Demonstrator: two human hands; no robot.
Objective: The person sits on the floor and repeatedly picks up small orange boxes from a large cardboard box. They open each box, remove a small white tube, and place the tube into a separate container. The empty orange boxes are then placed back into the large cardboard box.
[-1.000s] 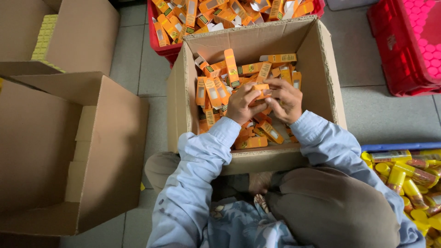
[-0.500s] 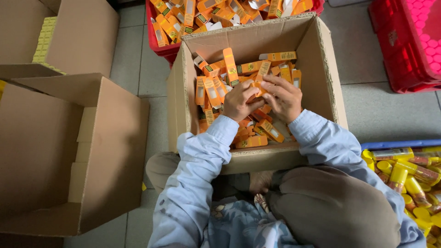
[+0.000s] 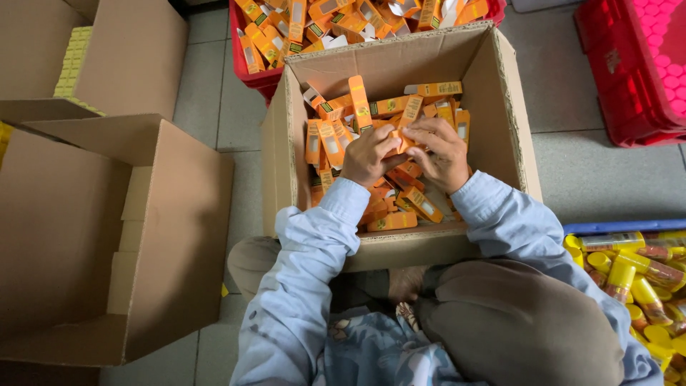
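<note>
Your fingertips [image 3: 400, 139] are pinching together on a small orange carton [image 3: 404, 142], with both hands closing on it from either side. Your left hand [image 3: 368, 156] is curling around its near end, and your right hand [image 3: 444, 154] is cupping the far end with the fingers bent over the top. You are holding the carton just above the heap of orange cartons [image 3: 357, 136] that is filling the open cardboard box [image 3: 511, 121] right in front of you. Your 2 pale blue sleeves [image 3: 314, 257] are reaching in over the near wall of that box.

Beyond the box, a red crate [image 3: 251, 75] is holding more orange cartons. To your left, 1 large cardboard box [image 3: 171, 236] is lying on its side, open. To your right, another red crate [image 3: 629, 71] is standing well apart, and yellow-capped bottles [image 3: 629, 271] are lying near your right elbow.
</note>
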